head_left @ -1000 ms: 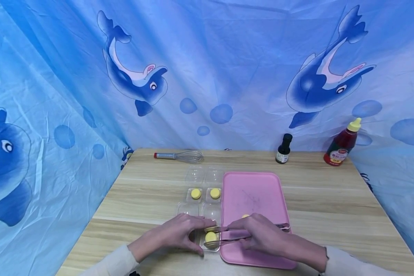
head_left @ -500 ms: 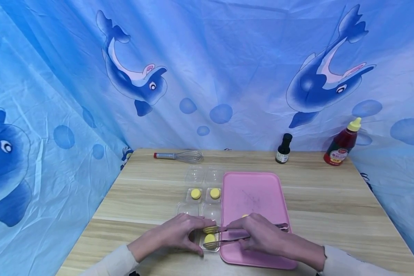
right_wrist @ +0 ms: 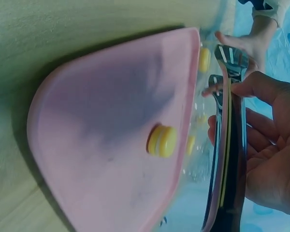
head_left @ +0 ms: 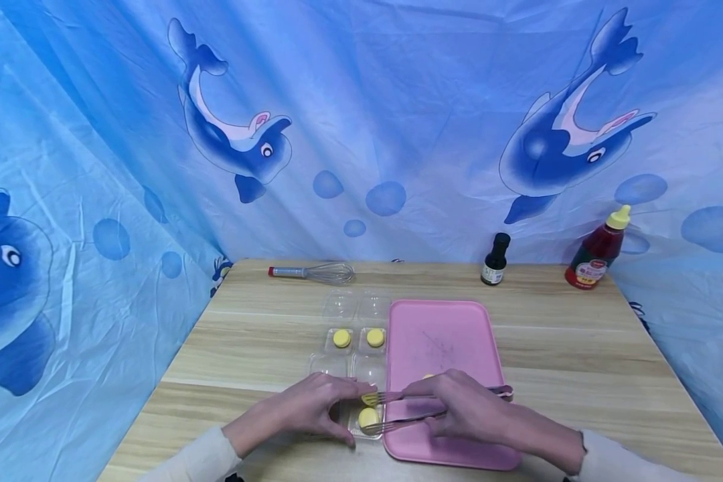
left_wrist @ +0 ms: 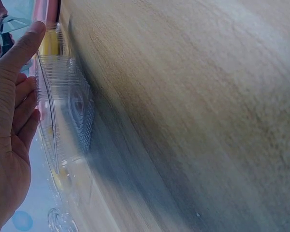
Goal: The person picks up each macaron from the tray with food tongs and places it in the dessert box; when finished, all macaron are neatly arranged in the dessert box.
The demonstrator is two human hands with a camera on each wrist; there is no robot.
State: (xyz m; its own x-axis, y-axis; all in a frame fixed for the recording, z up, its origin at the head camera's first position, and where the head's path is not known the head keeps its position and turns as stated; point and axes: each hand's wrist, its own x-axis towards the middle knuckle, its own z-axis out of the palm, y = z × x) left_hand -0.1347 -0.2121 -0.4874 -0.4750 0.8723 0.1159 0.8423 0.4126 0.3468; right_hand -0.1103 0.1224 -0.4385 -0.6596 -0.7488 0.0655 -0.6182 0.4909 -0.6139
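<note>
My right hand (head_left: 470, 412) holds metal tongs (right_wrist: 227, 145). Their slotted ends stand apart around a yellow macaron (head_left: 369, 418), which sits in the base of a small clear plastic box (head_left: 370, 434). My left hand (head_left: 319, 405) holds that box, index finger by its far edge and thumb by its near corner. In the left wrist view another clear box (left_wrist: 70, 106) lies below my left palm. On the pink tray (head_left: 440, 328), a second macaron (right_wrist: 162, 140) stands under the right hand, partly hidden in the head view.
Farther back, two clear boxes with raised lids each hold a macaron (head_left: 341, 338). A whisk (head_left: 316, 272) lies near the table's back edge. To the right stand a small dark bottle (head_left: 495, 261) and a red sauce bottle (head_left: 596, 254). A dolphin curtain (head_left: 361, 134) surrounds the table.
The tong ends have spread slightly apart and the right hand has shifted a little to the right. The macaron stays in the box; the left hand keeps its place.
</note>
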